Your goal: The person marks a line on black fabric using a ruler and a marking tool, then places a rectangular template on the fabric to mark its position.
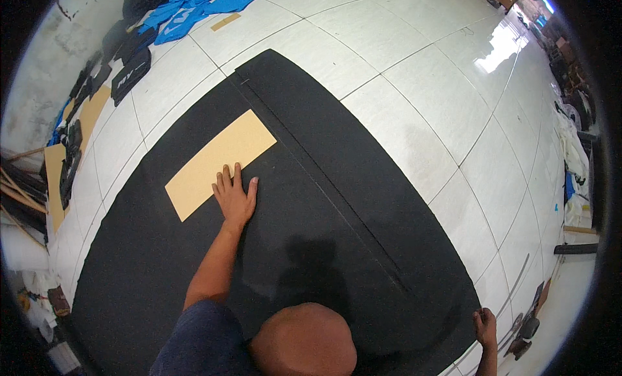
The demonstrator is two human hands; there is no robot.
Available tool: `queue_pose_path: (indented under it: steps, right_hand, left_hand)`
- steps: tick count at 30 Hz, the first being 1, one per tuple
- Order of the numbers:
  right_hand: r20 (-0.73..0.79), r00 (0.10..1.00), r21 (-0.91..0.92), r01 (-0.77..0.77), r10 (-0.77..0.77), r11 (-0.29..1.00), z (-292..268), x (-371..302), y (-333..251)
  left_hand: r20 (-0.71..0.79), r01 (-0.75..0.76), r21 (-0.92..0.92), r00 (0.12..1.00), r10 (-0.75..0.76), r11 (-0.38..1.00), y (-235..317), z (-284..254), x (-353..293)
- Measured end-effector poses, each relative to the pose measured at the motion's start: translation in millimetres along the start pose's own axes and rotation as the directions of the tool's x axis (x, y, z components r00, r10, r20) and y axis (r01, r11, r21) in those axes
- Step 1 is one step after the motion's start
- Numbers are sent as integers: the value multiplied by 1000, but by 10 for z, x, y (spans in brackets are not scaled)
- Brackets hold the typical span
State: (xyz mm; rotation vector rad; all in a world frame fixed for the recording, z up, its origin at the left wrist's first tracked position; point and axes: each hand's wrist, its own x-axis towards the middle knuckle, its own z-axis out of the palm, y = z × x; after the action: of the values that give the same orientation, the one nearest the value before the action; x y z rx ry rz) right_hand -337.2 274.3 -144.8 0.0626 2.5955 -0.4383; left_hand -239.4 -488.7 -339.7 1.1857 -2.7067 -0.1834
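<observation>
A large sheet of black fabric [311, 220] lies spread over the floor, with a long straight fold or line running across it. On top of it rests a flat tan board, like a cardboard template [220, 162], set at a slant. My left hand [234, 196] is open, its fingers spread flat over the board's near edge and the palm on the fabric. Far to the right, my right hand [486, 327] has its fingers closed at the fabric's right edge, seeming to pinch it.
White tiled floor [414, 136] surrounds the fabric. Blue cloth [194, 10] and black pieces [133, 74] lie at the upper left, near a small tan strip [225, 22]. Tan boards [57, 181] stand by the left wall. Piled items, including white cloth [573, 159], line the right side.
</observation>
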Motion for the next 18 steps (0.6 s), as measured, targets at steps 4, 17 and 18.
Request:
queue_pose_path:
  steps: [4, 17, 18]
  right_hand:
    - [34, 996, -54, -85, 86, 995, -30, -42, -6]
    - [80, 986, 124, -153, 144, 980, 44, -86, 112]
    - [-38, 999, 94, -22, 26, 995, 77, -102, 578]
  left_hand:
    - [-19, -16, -7, 1000, 16, 1000, 64, -8, 81]
    - [-7, -4, 29, 1000, 4, 1000, 39, 2, 65]
    - [0, -9, 0, 1000, 9, 1000, 168, 78, 86]
